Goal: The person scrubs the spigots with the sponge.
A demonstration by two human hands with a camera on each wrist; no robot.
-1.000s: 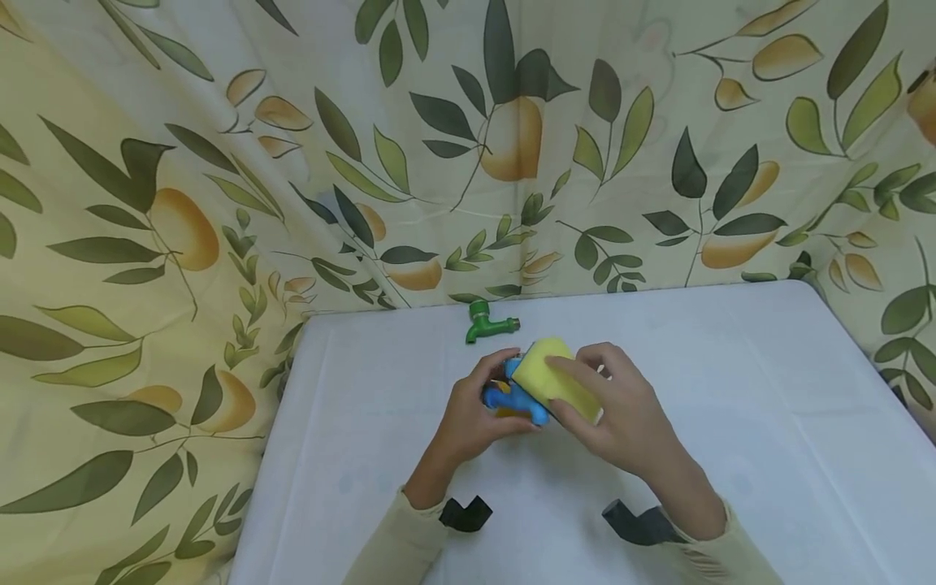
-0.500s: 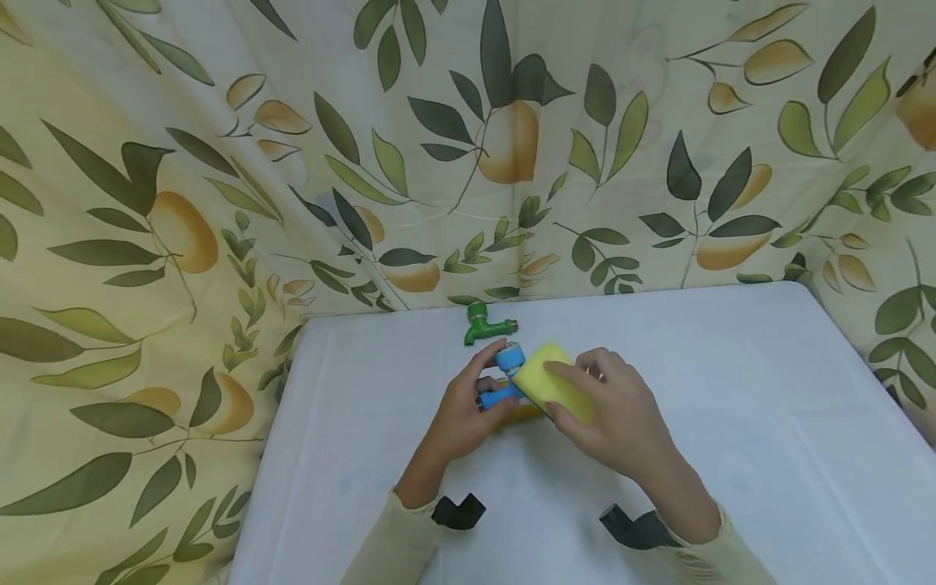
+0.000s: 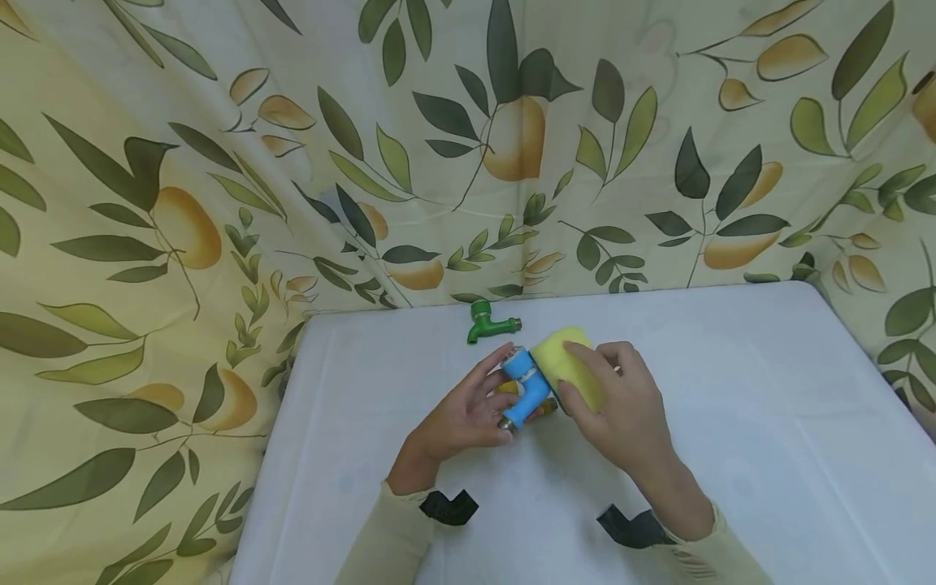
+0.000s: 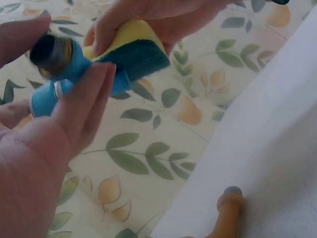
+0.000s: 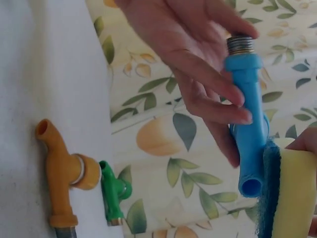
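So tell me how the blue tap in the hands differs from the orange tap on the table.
The blue tap is held off the table by the left hand, while the orange tap lies on the white table, untouched. The blue tap has a yellow sponge against it, pressed by the right hand; the orange tap has only the green tap beside it. Both are plastic taps with a metal threaded end.

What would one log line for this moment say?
left hand: holds blue tap | right hand: presses yellow sponge against it | orange tap, green tap: lying on table
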